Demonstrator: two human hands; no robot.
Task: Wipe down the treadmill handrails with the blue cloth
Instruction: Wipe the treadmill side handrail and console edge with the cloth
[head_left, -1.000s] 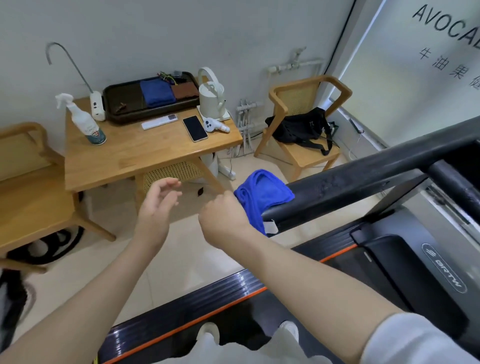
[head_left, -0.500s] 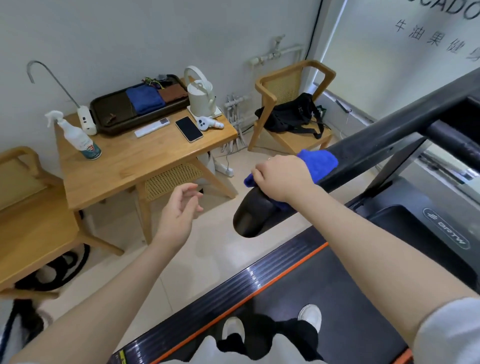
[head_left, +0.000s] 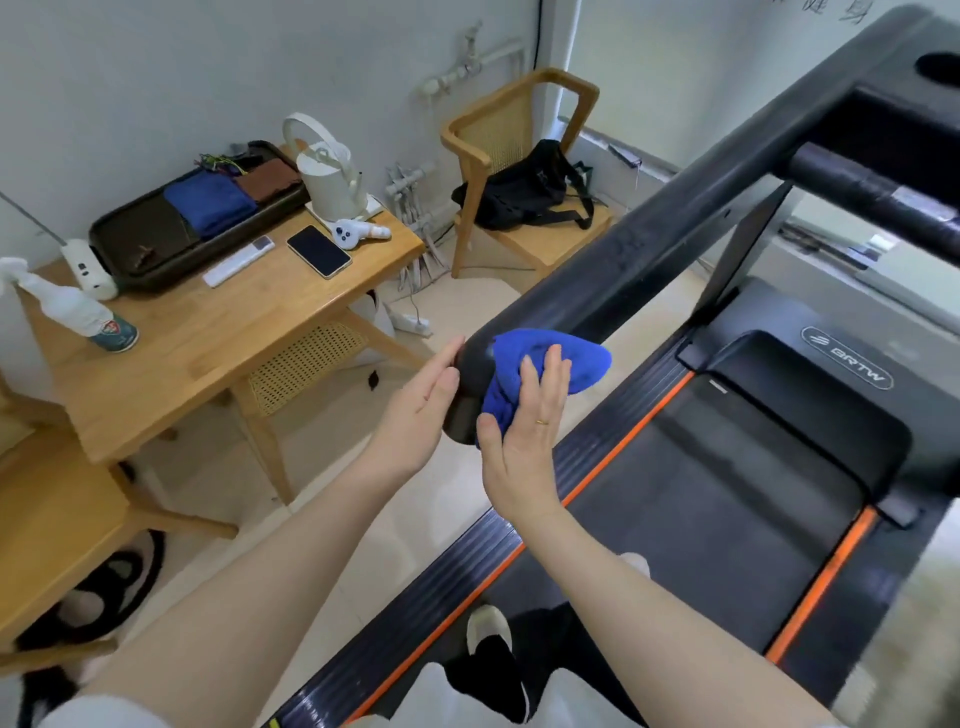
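The black treadmill handrail runs from the upper right down to its rounded end near the middle of the view. A blue cloth is draped over that end. My right hand presses the cloth against the rail's near side with straight fingers. My left hand lies flat against the rail's end cap from the left, fingers straight, touching the bare black surface beside the cloth.
The treadmill deck with orange stripes lies below. A wooden table at left carries a spray bottle, a dark tray, a phone and a kettle. A wooden chair holds a black bag.
My right hand has let go its curled grip and slid the cloth down to the rail's end, fingers now straight. My left hand has come in from the air to touch the end cap.
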